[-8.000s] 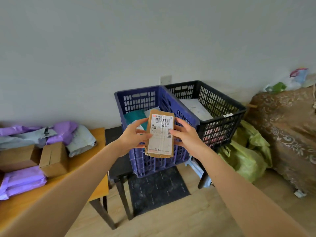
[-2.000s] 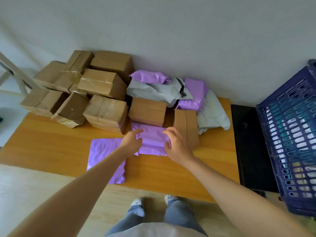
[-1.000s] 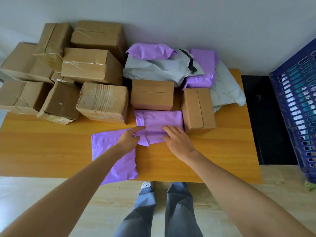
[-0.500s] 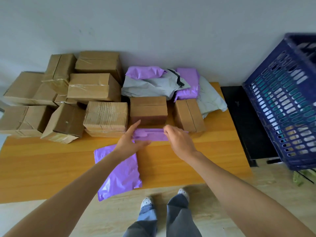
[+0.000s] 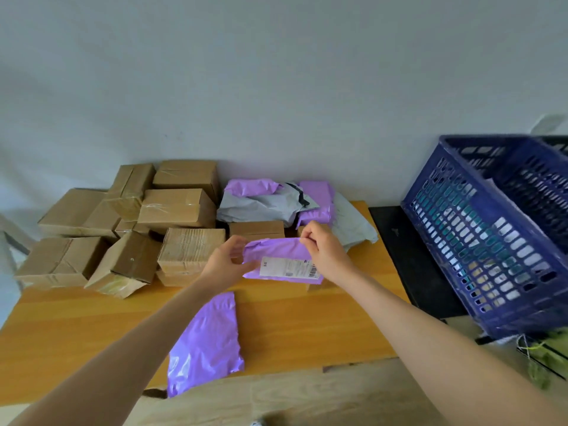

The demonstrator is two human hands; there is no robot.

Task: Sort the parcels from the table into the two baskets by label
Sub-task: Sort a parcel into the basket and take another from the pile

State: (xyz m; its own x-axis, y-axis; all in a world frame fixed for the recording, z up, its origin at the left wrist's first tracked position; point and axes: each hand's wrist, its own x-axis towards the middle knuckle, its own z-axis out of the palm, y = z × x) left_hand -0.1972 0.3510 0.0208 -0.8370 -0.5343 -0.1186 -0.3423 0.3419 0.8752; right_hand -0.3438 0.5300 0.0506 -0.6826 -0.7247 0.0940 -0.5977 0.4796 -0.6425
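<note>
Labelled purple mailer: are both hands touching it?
Touching. The head view shows the left hand pinching the left edge of the labelled purple mailer, and the right hand pinching its top right corner.

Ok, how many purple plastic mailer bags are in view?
4 purple bags: the held bag between left hand and right hand; the flat bag on the wooden table; the top bag on the grey bags; the rear bag right of them. Others may be hidden.

One purple parcel, white label showing, aloft above the table
</note>
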